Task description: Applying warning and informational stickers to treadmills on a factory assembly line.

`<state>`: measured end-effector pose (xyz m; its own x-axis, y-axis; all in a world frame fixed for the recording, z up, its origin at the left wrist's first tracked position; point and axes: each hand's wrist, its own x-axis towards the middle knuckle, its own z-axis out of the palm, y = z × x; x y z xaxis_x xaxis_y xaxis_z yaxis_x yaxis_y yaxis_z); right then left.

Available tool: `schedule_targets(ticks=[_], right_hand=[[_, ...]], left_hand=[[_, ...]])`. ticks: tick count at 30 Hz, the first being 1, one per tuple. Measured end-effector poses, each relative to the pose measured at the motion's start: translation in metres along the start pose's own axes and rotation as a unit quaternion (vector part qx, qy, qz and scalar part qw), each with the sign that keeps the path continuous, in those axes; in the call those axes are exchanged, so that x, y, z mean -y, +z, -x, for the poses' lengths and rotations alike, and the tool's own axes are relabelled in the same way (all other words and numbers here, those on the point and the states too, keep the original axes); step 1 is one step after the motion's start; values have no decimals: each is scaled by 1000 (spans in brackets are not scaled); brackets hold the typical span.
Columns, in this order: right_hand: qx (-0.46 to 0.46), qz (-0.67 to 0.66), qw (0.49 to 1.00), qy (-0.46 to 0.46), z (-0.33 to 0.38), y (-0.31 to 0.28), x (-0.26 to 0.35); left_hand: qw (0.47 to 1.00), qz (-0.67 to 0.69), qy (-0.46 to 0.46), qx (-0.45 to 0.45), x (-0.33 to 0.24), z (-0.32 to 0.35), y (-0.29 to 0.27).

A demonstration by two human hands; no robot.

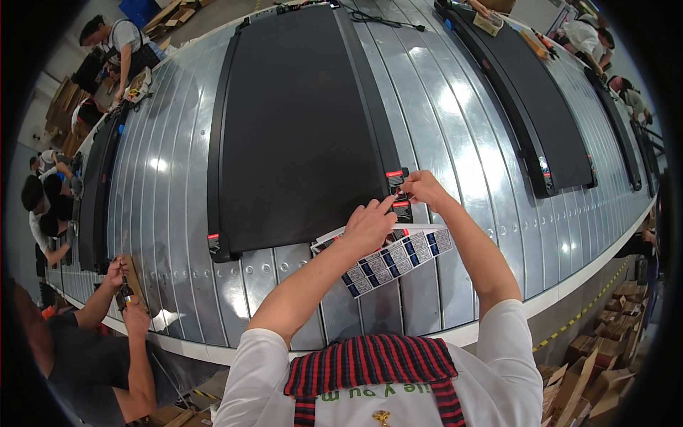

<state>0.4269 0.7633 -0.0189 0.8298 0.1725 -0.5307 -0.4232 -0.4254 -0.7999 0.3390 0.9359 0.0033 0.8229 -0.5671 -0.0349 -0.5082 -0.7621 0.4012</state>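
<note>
A black treadmill base (pixel 292 128) lies lengthwise on the metal-slat table in front of me. At its near right corner, my right hand (pixel 425 189) pinches at the edge of a small red-and-black sticker (pixel 395 179). A second sticker (pixel 403 211) sits just below it. My left hand (pixel 370 228) reaches to the same corner, its index finger pointing at the stickers. Printed sticker sheets (pixel 398 264) in white, blue and black stick out from under my left hand, which seems to hold them; its thumb is hidden. Another red-topped sticker (pixel 214 244) is on the near left corner.
More treadmill bases lie at the right (pixel 523 99) and left (pixel 101 192). A co-worker (pixel 107 349) at lower left holds a tool. Other people (pixel 128 50) work along the far sides. A black cable (pixel 388 20) lies at the far end; cardboard boxes (pixel 605 341) are piled at lower right.
</note>
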Motion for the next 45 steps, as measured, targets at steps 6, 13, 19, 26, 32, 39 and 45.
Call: schedule_targets(ticks=[6,13,19,26,32,39,45], right_hand=[[-48,355,922,-147,4,0,9],[-161,457,867,-119,4,-4,11],[-121,223,962,-104,-12,-2,-14],[-161,187,969,-22,-15,11,-4],[-118,-104,985,71,11,-22,-54],[108,-173,966,-161,128,73,28],[99,-199,946,-236,182,118,75]], left_hand=[[998,5,14,59,2,-8,-5],[999,22,11,35,5,-7,-1],[998,24,20,48,6,-8,-5],[997,72,-8,17,13,13,-2],[806,562,-162,-88,48,110,-24],[666,711,-185,-129,26,184,-36],[696,687,-115,-175,12,221,-44]])
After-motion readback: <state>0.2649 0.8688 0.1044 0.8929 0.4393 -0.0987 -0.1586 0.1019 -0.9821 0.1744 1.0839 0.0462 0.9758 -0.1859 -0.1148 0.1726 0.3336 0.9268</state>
